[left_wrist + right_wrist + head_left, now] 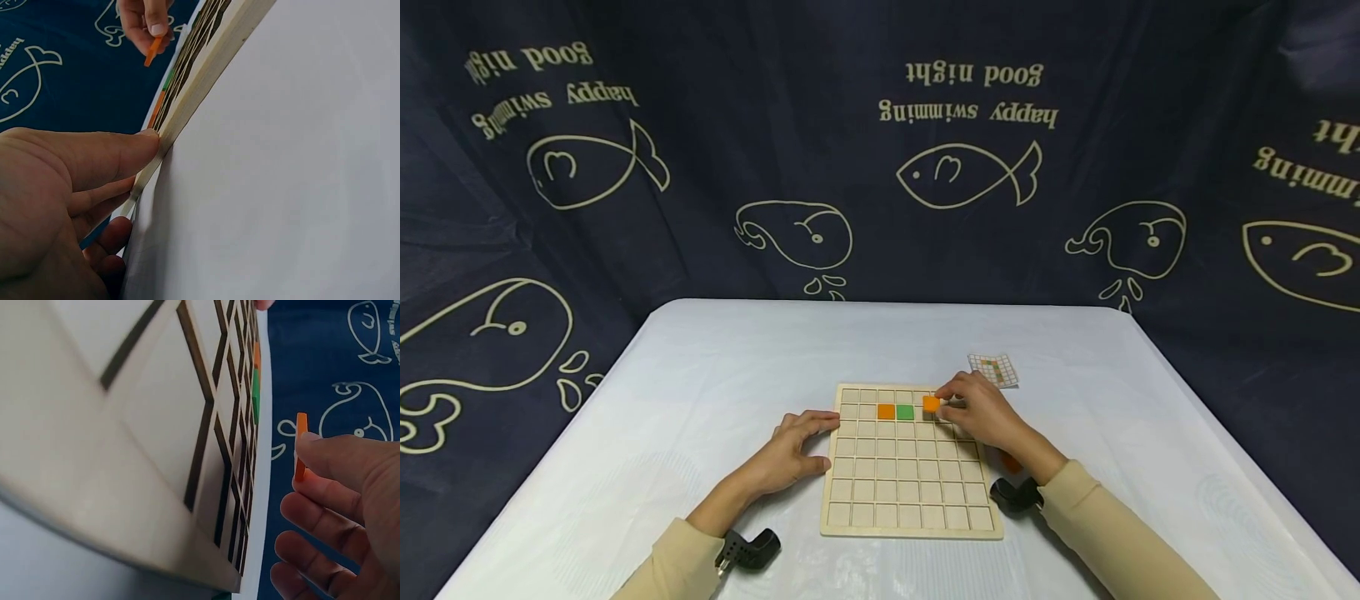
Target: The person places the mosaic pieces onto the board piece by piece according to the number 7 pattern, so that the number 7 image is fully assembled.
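A wooden grid board (886, 533) lies on the white table, with an orange tile (886, 412) and a green tile (906, 412) side by side in its second row from the far edge. My right hand (988, 412) pinches another orange tile (301, 447) between thumb and index finger, raised above the same row, right of the green one. In the right wrist view its other fingers are loosely bent and touch nothing. My left hand (790, 454) rests at the board's left edge, thumb (119, 153) and fingertips touching the rim.
Behind the right hand lies a small printed grid card (1000, 373) with a coloured pattern. An orange piece (1011, 462) is partly hidden under the right wrist. A dark curtain (820, 100) with fish and whale drawings hangs behind the table (775, 350).
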The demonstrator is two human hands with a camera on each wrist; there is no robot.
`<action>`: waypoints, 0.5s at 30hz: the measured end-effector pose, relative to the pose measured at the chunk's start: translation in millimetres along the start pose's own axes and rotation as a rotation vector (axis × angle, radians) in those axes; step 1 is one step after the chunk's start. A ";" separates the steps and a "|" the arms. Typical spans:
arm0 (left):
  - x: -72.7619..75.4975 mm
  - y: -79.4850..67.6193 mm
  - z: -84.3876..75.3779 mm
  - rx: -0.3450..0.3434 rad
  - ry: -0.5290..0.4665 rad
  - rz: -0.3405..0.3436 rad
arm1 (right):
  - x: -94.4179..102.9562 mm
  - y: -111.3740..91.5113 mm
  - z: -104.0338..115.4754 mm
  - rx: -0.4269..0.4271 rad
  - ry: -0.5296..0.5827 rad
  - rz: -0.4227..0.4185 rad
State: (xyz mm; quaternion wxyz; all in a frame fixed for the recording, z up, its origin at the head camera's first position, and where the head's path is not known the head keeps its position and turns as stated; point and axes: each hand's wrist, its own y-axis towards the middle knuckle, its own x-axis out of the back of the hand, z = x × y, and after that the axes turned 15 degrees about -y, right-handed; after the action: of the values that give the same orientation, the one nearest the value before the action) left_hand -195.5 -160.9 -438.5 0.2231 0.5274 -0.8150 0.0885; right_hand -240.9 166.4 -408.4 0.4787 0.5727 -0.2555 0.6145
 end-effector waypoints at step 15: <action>0.4 -0.1 1.4 -0.020 0.007 -0.001 | -6.1 6.6 -0.4 0.024 -0.019 0.037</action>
State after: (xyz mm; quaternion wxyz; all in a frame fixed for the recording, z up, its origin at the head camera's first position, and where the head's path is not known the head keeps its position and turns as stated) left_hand -196.0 -161.8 -439.6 0.2311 0.5252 -0.8149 0.0821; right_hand -247.5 162.2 -412.7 0.4580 0.5794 -0.2631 0.6208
